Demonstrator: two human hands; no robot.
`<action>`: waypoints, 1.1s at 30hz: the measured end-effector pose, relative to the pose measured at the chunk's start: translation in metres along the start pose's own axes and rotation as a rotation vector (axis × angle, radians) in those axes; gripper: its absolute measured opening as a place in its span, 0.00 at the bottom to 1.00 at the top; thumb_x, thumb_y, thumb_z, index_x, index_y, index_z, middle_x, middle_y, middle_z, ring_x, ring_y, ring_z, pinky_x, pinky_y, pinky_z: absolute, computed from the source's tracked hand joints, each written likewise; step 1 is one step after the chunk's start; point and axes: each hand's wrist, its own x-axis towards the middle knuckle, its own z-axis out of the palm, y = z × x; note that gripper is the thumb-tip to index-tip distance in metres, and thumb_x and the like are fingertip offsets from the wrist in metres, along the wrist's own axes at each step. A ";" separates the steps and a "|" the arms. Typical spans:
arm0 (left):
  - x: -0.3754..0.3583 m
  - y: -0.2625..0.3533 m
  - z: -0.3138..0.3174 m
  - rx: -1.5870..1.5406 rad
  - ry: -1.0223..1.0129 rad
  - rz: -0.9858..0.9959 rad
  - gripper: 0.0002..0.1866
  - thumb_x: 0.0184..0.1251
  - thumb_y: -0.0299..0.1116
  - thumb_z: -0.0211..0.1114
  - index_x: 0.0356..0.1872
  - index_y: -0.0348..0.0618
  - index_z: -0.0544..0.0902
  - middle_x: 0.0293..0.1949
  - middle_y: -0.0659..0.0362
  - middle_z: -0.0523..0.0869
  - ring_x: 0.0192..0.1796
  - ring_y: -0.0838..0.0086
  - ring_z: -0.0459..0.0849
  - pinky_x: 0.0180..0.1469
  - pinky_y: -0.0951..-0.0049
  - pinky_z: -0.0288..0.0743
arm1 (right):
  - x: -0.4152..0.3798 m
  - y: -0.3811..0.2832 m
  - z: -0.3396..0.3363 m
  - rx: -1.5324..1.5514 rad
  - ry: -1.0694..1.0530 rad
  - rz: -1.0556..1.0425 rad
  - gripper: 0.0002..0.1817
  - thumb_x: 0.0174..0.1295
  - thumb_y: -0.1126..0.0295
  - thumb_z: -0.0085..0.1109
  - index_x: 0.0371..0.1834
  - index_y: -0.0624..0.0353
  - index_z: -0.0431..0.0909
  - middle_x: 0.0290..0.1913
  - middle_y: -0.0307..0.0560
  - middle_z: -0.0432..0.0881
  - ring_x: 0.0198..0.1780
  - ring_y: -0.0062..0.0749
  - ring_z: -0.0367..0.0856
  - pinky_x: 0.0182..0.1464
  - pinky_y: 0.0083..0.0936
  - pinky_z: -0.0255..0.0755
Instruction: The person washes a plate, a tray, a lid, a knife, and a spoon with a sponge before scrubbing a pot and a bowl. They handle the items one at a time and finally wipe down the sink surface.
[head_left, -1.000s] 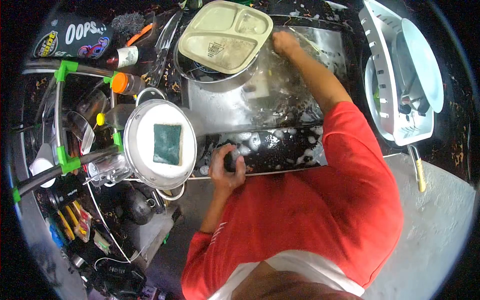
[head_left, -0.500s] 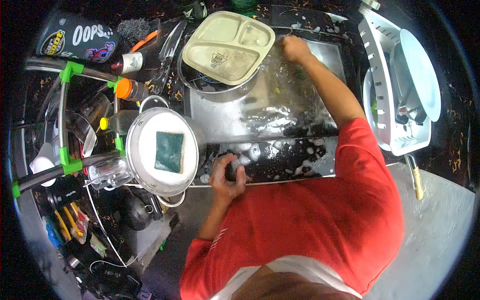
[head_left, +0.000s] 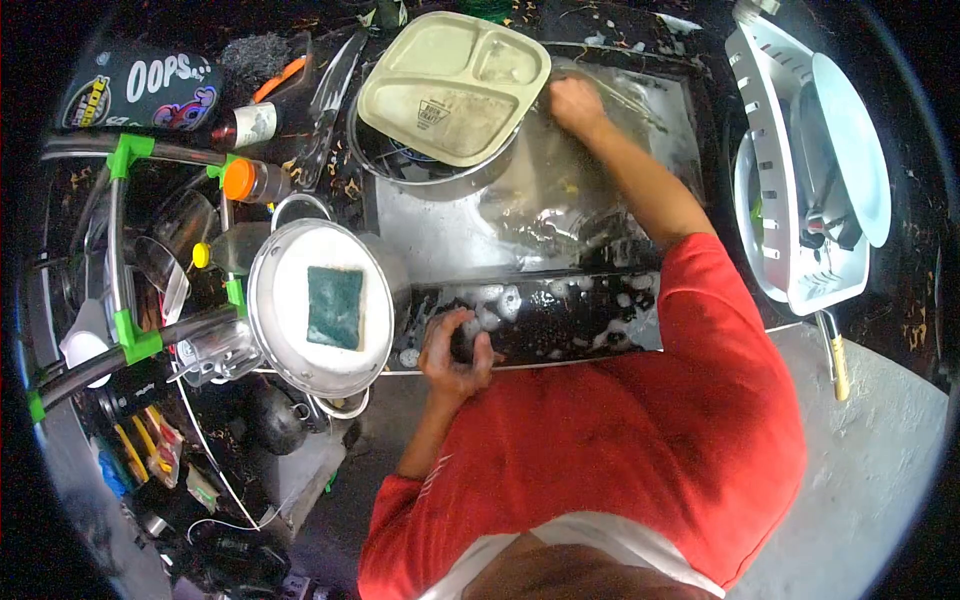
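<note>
Gripping the sudsy black counter (head_left: 560, 318) edge, left hand (head_left: 455, 350) fingers curled, right hand (head_left: 575, 103) flat in steel sink (head_left: 440, 230), grip unclear, beside beige divided tray (head_left: 452, 85).

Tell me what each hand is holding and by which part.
The left hand grips a small dark, sudsy object on the soapy sink edge; what part, I cannot tell. The right hand reaches into the steel sink; no held thing shows.

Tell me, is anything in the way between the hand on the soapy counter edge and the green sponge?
Nothing visible blocks it. The left hand rests on the foamy counter edge, and the green sponge lies flat on the upturned white pan just beside it. Only the pan's raised rim lies between them.
</note>
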 end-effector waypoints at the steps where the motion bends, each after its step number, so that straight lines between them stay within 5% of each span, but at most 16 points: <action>1: -0.001 0.001 -0.001 -0.002 -0.006 -0.008 0.15 0.53 0.27 0.64 0.42 0.31 0.78 0.37 0.47 0.84 0.40 0.57 0.83 0.46 0.65 0.76 | 0.003 0.002 0.009 0.038 0.013 0.015 0.14 0.56 0.69 0.47 0.39 0.58 0.82 0.44 0.58 0.82 0.48 0.49 0.82 0.51 0.43 0.75; 14: 0.000 0.006 -0.003 -0.034 -0.023 -0.053 0.14 0.55 0.28 0.63 0.41 0.31 0.78 0.38 0.49 0.84 0.43 0.61 0.82 0.50 0.66 0.74 | 0.004 0.004 0.021 0.207 0.074 0.119 0.15 0.54 0.70 0.46 0.38 0.61 0.82 0.43 0.63 0.82 0.47 0.54 0.81 0.50 0.44 0.75; 33: 0.001 0.010 -0.005 -0.004 0.012 -0.063 0.13 0.55 0.28 0.63 0.40 0.32 0.79 0.38 0.49 0.84 0.43 0.59 0.83 0.49 0.64 0.75 | 0.016 0.005 0.003 0.152 -0.051 0.125 0.15 0.52 0.66 0.52 0.41 0.57 0.82 0.47 0.56 0.82 0.51 0.50 0.80 0.52 0.43 0.74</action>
